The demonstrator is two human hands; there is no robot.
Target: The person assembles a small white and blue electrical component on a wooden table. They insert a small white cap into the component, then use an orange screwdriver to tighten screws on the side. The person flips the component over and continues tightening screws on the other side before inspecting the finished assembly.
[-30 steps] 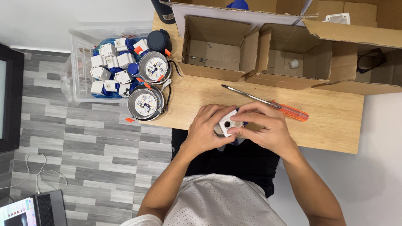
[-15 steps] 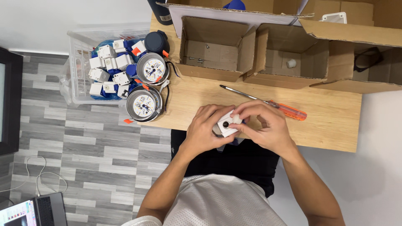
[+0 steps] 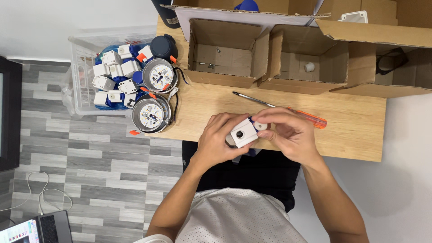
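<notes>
- Work in hand: a small white cube-shaped plastic unit with a dark round hole in its upper face point(image 3: 243, 133) is held over the near edge of the light wooden desk point(image 3: 360, 130), about midway along it and clear of the surface.
- Left hand point(image 3: 220, 139): its grip is closed around the left and lower sides of the white unit, fingers curled under it.
- Right hand point(image 3: 288, 132): its fingertips point(image 3: 265, 120) are pinched on a small white round part point(image 3: 260, 127) at the unit's upper right corner; whether that part is seated cannot be told.
- Progress, as a judgement: one unit is mid-handling; many similar white and blue units lie in the clear plastic crate point(image 3: 81, 67) off the desk's left end, and two round metal-rimmed discs point(image 3: 150, 114) sit at that end.
- Orientation: the holed face points up toward the camera; the body is turned diagonally to the desk edge. It is near-cubic, so no clear long axis shows.
- Tool: an orange-handled screwdriver point(image 3: 288, 110) lies untouched just behind the hands, shaft toward the far left.
- Far edge: open brown cardboard boxes point(image 3: 225, 54), holding a few small parts.
</notes>
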